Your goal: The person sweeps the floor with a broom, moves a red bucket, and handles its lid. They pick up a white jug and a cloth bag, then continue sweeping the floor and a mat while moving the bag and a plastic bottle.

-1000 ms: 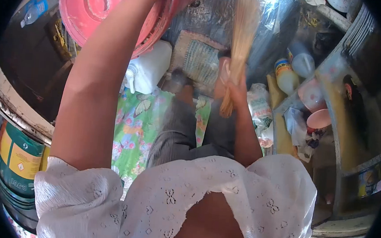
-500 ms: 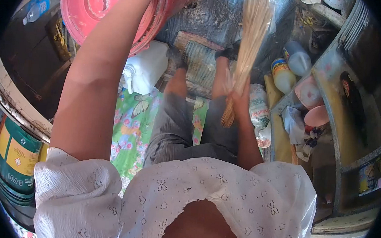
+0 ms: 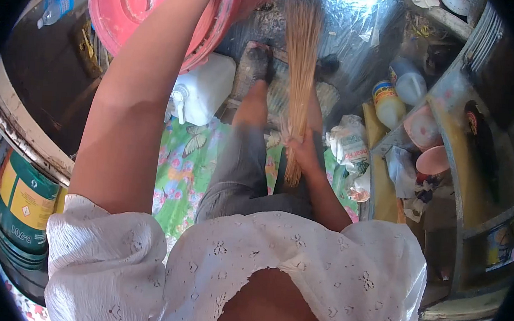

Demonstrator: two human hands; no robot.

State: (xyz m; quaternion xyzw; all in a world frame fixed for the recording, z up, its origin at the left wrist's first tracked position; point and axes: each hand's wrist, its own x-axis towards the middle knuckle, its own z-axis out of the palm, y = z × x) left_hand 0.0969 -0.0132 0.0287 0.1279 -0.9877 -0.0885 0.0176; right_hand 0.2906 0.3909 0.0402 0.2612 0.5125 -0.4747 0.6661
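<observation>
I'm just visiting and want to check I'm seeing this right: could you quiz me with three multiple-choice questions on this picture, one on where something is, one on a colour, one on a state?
1. Where is the white jug?
A. On the shelf at the right
B. On the floor just below the red bucket
C. In the right hand

2. What colour is the bucket that the left arm reaches up to?
A. Red
B. Blue
C. Black

3. What is the right hand doing?
A. Hanging open and empty
B. Resting on the shelf
C. Gripping a bundle of straw sticks

Answers:
1. B, the jug sits low beside the flowered mat, under the bucket's rim.
2. A, its base and wall are plainly red.
3. C, the fingers are closed round the straw broom, whose bristles point away toward the floor.
</observation>
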